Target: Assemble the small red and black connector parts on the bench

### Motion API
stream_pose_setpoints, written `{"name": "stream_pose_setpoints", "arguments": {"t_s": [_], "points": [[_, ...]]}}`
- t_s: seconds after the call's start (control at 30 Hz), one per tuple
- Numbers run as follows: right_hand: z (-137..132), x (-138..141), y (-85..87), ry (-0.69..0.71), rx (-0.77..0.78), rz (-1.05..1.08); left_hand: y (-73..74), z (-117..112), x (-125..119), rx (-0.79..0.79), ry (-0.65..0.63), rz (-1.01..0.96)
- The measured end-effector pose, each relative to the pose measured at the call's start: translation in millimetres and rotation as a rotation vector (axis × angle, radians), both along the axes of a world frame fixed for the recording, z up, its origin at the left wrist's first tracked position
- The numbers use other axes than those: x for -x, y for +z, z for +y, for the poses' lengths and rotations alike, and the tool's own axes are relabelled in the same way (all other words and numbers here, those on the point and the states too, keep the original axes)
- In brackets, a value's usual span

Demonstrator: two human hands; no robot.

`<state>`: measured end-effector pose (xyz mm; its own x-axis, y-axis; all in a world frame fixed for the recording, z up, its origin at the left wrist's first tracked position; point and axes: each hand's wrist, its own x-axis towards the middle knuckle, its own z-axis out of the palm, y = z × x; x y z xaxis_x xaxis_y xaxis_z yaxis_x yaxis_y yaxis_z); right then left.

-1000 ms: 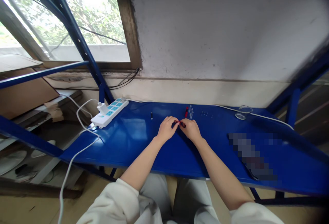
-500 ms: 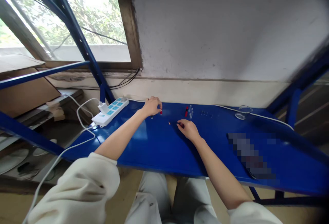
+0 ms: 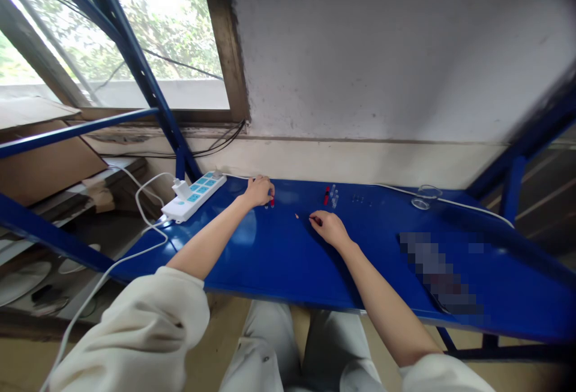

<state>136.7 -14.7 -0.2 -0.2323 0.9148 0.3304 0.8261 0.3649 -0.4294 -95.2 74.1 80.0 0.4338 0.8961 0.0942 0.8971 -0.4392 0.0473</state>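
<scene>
Toward the back of the blue table point(image 3: 279, 260), my left hand point(image 3: 258, 191) has its fingertips closed on a small red cylinder point(image 3: 272, 202). Just beside those fingertips, a tiny clear piece shows on the table, partly covered by the hand. My right hand point(image 3: 330, 227) is held in a pinch nearer the table's middle; a small dark bit shows at its fingers, too small to name. Left of it lies a tiny pinkish piece point(image 3: 296, 216). Behind the right hand are red cylinders point(image 3: 326, 195) and several small clear cylinders point(image 3: 334, 196).
A white power strip point(image 3: 193, 197) with a plugged-in adapter and cable lies at the left. Several tiny clear pieces point(image 3: 357, 199) sit right of the cylinders. A clear round container point(image 3: 421, 203) stands back right, with a blurred-out flat object point(image 3: 438, 272) in front.
My left hand has moved left and slightly toward me, with the red cylinder in its fingertips. The right hand stays almost where it was, still pinched.
</scene>
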Motion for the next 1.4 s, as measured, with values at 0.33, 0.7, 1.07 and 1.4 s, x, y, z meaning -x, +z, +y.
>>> {"name": "stream_pose_setpoints", "arguments": {"t_s": [0.33,0.7,1.07,1.4], "points": [[0.7,-0.3,-1.1,0.005,-0.011,0.018,-4.5,3.5,3.8,0.003,0.013,0.005],[3.0,-2.9,-3.8,0.001,-0.027,0.028,-3.6,3.1,2.6,0.02,0.02,0.016],[0.6,-2.3,0.7,-0.016,-0.005,0.002,-4.7,1.5,3.4,0.024,0.014,0.018],[0.4,-6.4,5.2,-0.102,-0.017,-0.019,-3.6,1.6,2.4,0.048,0.025,0.021]]}}
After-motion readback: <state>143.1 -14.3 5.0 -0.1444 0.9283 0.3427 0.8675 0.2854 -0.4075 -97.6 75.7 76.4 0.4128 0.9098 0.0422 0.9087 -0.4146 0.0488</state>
